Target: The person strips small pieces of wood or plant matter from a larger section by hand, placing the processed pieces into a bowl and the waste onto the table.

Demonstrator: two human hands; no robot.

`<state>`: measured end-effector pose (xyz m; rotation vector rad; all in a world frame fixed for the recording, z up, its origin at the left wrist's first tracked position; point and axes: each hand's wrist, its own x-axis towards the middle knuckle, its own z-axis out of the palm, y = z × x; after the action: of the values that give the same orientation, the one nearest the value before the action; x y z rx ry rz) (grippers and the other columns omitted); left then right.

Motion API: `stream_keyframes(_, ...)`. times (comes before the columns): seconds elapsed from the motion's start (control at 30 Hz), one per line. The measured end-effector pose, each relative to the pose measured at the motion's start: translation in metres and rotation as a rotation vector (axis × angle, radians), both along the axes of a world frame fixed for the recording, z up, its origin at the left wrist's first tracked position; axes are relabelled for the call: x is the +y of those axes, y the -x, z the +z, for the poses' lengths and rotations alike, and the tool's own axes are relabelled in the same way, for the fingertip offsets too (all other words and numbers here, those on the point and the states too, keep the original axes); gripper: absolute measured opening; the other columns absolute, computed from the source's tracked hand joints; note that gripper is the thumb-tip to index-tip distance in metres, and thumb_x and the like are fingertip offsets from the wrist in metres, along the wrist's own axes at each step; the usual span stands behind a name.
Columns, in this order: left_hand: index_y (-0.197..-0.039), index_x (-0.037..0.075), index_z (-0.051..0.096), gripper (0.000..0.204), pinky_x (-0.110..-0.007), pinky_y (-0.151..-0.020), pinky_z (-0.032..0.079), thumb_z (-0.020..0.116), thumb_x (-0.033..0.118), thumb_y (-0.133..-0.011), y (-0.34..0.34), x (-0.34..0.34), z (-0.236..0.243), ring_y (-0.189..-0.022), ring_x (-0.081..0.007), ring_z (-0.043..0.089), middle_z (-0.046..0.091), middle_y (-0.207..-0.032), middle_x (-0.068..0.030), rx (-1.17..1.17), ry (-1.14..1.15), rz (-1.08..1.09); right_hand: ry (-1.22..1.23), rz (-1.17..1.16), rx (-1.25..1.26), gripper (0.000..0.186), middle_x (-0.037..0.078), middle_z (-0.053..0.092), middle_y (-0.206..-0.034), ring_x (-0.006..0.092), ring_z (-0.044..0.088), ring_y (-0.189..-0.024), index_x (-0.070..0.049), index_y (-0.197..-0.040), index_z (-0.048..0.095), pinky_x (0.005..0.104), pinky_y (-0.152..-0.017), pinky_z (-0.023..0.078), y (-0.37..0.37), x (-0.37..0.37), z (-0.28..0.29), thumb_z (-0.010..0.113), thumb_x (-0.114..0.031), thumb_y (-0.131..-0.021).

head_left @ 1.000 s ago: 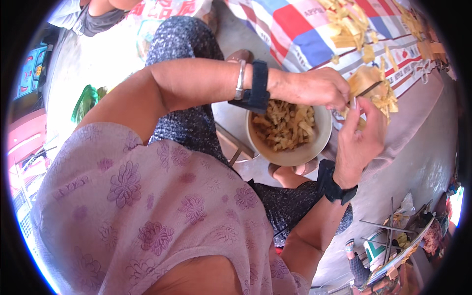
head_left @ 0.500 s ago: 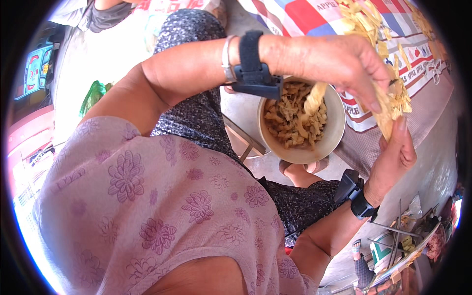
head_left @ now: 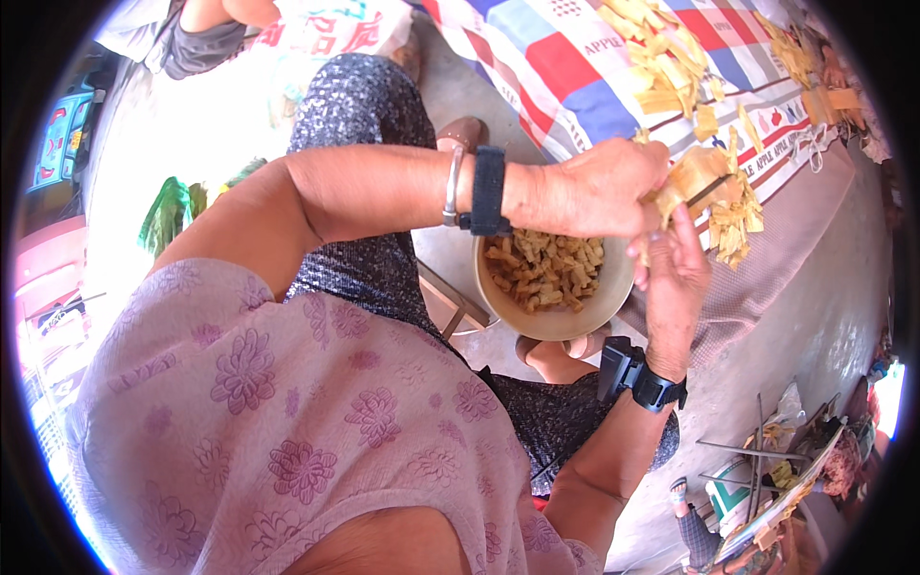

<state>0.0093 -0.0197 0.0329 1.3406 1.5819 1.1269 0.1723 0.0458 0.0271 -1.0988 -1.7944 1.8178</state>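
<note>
A pale lilac blouse point(head_left: 287, 412) with purple flowers fills much of the view, above a grey floor point(head_left: 786, 316). Toward the upper right spreads a red, white and blue checked cloth point(head_left: 594, 105), with a brownish textured fabric point(head_left: 776, 249) just beside its lower edge. Dark speckled trousers point(head_left: 364, 120) cover the knees, and between them sits a round cream bowl point(head_left: 551, 328) containing a pile of short yellowish-brown strips point(head_left: 544, 268).

The left hand point(head_left: 589, 187) reaches across above the bowl's far rim, its fingers curled inward; what they enclose is hidden. The right hand point(head_left: 676, 264) meets it at the bowl's right side, fingers bent and fairly close together around a small yellow strip point(head_left: 644, 251); whether they grip it I cannot tell.

Just beyond the hands lies a broad yellow piece point(head_left: 685, 180), crossed by a thin dark bar point(head_left: 717, 189). Loose yellow strips point(head_left: 661, 67) lie on the cloth. Black wrist straps point(head_left: 488, 190) circle both wrists, and a silver bangle point(head_left: 451, 187) sits on the left forearm.
</note>
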Motion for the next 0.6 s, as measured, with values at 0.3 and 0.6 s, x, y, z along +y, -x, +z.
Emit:
stream_keyframes(0.3,-0.084,0.0,0.061,0.011,-0.026,-0.064,0.044,0.069,0.008,-0.082,0.011,0.021,-0.032,-0.068,-0.0104,0.054,0.059,-0.075,-0.0009,-0.571,-0.077,0.138,-0.448,-0.082,0.111,0.041,0.006,0.063,-0.072,0.0064,0.051,-0.053,-0.003,-0.132,0.049,0.0202,-0.047,0.041,0.012,-0.016,-0.009,0.06,-0.003,-0.092)
stream_keyframes(0.6,-0.082,0.005,0.062,0.008,-0.025,-0.07,0.042,0.064,0.013,-0.082,0.012,0.022,-0.037,-0.077,-0.0086,0.055,0.06,-0.078,0.0006,-1.0,0.16,-0.197,0.065,-0.119,0.208,0.01,0.004,0.062,-0.076,0.007,0.053,-0.062,0.004,-0.099,0.062,0.02,-0.057,0.042,-0.001,0.013,-0.004,0.06,0.0,-0.091)
